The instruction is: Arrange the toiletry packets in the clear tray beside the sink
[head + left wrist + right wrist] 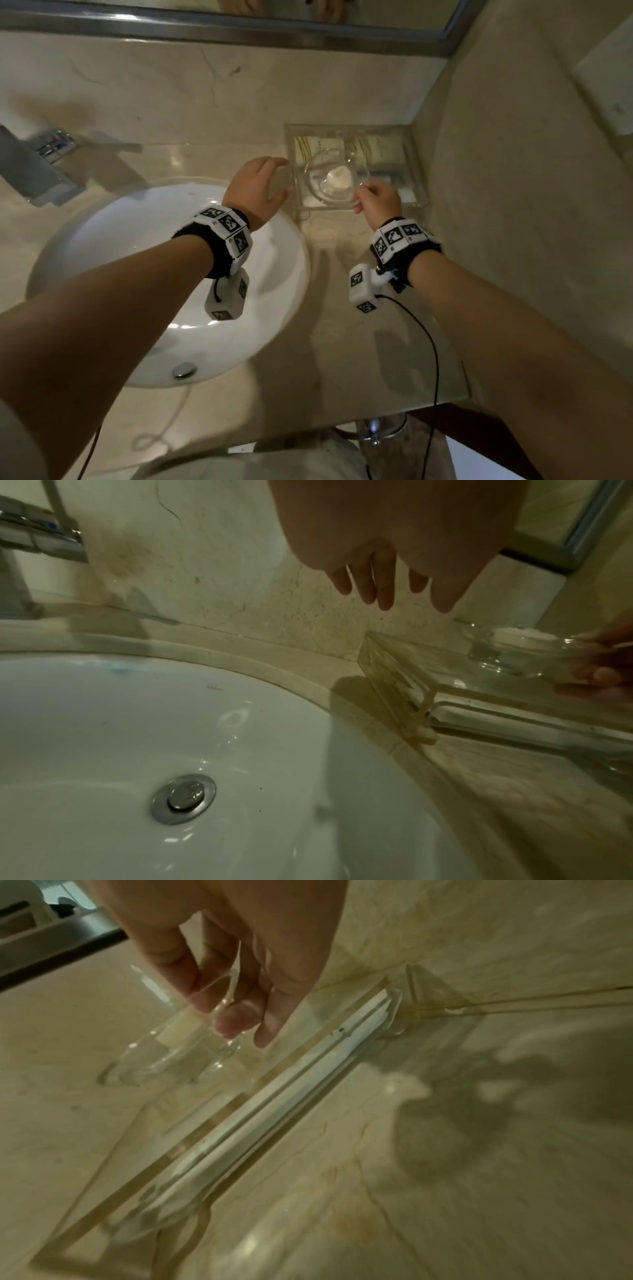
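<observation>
The clear tray [417, 171] stands on the marble counter, right of the sink and against the side wall. Pale toiletry packets [380, 148] lie flat along its far side; in the right wrist view the white packets [291, 1096] show edge-on behind the tray wall [103, 1167]. A glass dish [337, 178] holding something white is over the tray's middle. My right hand [361, 197] pinches the dish's near rim, thumb and fingers [236, 1015] on the glass dish [164, 1056]. My left hand [275, 178] hovers with straight fingers [383, 588] beside the tray's left wall [394, 680], holding nothing.
The white sink basin [137, 257] with its drain [184, 370] lies left of the tray. A chrome faucet [34, 164] sits at far left. The mirror frame [239, 31] runs along the back and a beige wall [531, 171] closes the right side.
</observation>
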Demonstrator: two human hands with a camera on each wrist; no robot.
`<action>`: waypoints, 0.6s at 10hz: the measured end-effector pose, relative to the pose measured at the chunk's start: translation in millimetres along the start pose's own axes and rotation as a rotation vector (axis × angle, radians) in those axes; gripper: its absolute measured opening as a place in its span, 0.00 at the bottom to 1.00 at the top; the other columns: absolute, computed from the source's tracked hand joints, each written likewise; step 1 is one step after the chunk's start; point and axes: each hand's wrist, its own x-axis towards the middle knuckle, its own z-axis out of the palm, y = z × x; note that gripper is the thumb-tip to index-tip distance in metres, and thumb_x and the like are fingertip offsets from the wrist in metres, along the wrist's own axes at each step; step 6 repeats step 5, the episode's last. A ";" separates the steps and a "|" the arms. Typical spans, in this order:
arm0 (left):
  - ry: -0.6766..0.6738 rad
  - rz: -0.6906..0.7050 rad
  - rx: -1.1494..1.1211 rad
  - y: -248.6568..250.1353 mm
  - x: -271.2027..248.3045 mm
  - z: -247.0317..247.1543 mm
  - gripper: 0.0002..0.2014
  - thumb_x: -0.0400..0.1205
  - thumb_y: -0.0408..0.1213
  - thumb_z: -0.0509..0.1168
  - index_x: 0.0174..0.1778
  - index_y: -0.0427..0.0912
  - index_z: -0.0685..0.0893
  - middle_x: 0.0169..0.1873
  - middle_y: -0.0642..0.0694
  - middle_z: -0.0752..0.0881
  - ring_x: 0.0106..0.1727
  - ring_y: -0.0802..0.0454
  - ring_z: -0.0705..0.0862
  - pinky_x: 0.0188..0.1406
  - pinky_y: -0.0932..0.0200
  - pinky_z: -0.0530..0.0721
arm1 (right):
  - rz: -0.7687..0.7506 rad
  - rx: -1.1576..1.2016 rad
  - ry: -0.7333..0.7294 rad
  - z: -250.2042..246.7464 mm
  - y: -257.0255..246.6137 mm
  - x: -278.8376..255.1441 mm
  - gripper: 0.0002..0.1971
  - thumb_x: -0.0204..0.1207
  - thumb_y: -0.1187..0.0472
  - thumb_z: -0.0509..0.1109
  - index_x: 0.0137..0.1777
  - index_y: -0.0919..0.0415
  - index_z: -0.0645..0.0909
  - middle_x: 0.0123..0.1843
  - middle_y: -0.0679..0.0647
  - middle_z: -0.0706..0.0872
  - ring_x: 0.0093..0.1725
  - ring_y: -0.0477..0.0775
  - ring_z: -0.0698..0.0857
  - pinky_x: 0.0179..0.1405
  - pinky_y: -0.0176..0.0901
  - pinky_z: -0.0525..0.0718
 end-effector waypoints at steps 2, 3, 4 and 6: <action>-0.024 -0.053 0.047 -4.3 -3.0 -0.1 0.20 0.81 0.39 0.61 0.69 0.39 0.74 0.68 0.39 0.78 0.71 0.41 0.72 0.70 0.54 0.67 | -0.009 0.026 0.072 -7.7 0.5 34.9 0.16 0.75 0.68 0.63 0.26 0.55 0.72 0.26 0.50 0.78 0.27 0.43 0.77 0.31 0.31 0.77; -0.044 -0.085 0.061 -6.2 -2.9 -0.1 0.20 0.81 0.39 0.61 0.70 0.40 0.74 0.68 0.40 0.78 0.71 0.41 0.72 0.69 0.54 0.67 | 0.019 0.079 0.104 -5.7 2.9 48.8 0.15 0.76 0.68 0.63 0.28 0.55 0.71 0.26 0.50 0.78 0.25 0.43 0.77 0.27 0.26 0.77; -0.058 -0.100 0.054 -5.6 -3.2 -4.8 0.20 0.81 0.37 0.61 0.70 0.40 0.74 0.68 0.40 0.78 0.70 0.42 0.73 0.68 0.54 0.68 | 0.067 0.160 0.119 -4.1 5.6 58.1 0.15 0.76 0.67 0.65 0.29 0.56 0.72 0.26 0.51 0.79 0.23 0.42 0.80 0.29 0.33 0.79; -0.028 -0.112 0.040 -10.1 -2.6 -7.6 0.20 0.81 0.37 0.61 0.70 0.41 0.74 0.67 0.40 0.78 0.70 0.42 0.73 0.68 0.53 0.69 | 0.102 0.205 0.140 -2.8 4.0 65.4 0.12 0.78 0.66 0.64 0.33 0.57 0.74 0.31 0.50 0.80 0.21 0.37 0.80 0.24 0.30 0.79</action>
